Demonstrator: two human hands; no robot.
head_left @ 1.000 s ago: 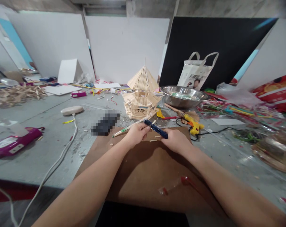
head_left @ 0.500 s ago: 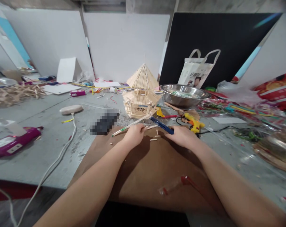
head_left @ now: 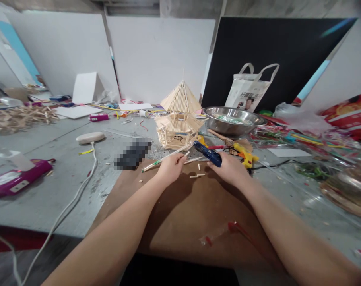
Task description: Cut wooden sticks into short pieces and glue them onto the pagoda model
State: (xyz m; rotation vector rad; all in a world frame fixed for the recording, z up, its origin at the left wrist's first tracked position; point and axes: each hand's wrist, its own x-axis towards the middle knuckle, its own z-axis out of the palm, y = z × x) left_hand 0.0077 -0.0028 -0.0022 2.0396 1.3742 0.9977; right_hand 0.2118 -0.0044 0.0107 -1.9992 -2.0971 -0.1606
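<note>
My left hand [head_left: 172, 167] is closed in a pinch on a short thin wooden stick [head_left: 187, 154], whose tip points up and to the right. My right hand [head_left: 231, 167] grips a dark blue hand tool [head_left: 208, 154]; its exact kind is hard to make out. The tool's far end lies a little right of the stick, apart from it. Between the hands, several cut stick pieces [head_left: 197, 175] lie on a brown sheet [head_left: 180, 214]. Just beyond stands a pagoda model [head_left: 180, 123] built of pale sticks. A clear tube with green marks [head_left: 156, 162] lies beside my left hand.
A yellow glue gun [head_left: 245, 155] lies right of my right hand, with a steel bowl [head_left: 228, 126] behind. A pixelated dark flat object [head_left: 132, 154] and a white corded device [head_left: 90, 138] are on the left. A purple power strip [head_left: 22, 178] sits farther left.
The blue tool has turned in my right hand, showing a broader side. My left hand has tilted the stick upward. One cut piece lies lower on the sheet.
</note>
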